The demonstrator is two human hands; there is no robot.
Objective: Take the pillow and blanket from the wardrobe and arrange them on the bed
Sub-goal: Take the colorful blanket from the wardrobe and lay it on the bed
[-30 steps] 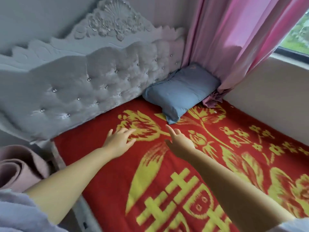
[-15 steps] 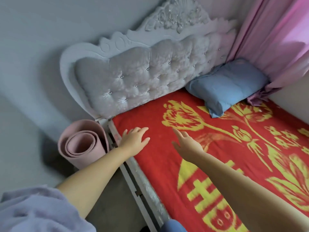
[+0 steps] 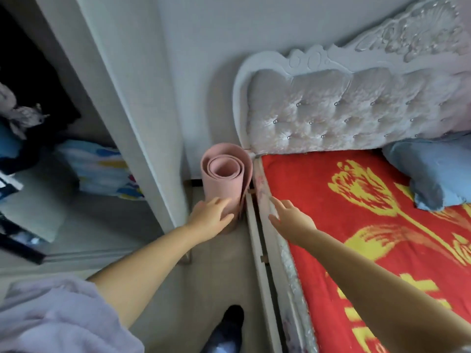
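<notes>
Bed cover (image 3: pixel 377 225) shows yellow, perhaps Chinese, characters.

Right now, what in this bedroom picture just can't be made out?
All in the head view:
- Wardrobe interior: dark and blurred, contents unclear.
- Blue pillow: cut off by the right edge.
- Left hand: whether it touches the pink rolled mat behind it is unclear.
- Headboard: top cropped.

- Soft, even daylight fills the room; no glare.
- The wardrobe (image 3: pixel 30 72) interior at the left is dark, its contents murky and smeared.
- Motion blur softens both hands, left (image 3: pixel 210 217) and right (image 3: pixel 290 220).
- Wide-angle distortion bends the headboard (image 3: pixel 356 110) and wardrobe edge toward the borders.
- Faint shadow beside the pink roll (image 3: pixel 225 179).
</notes>
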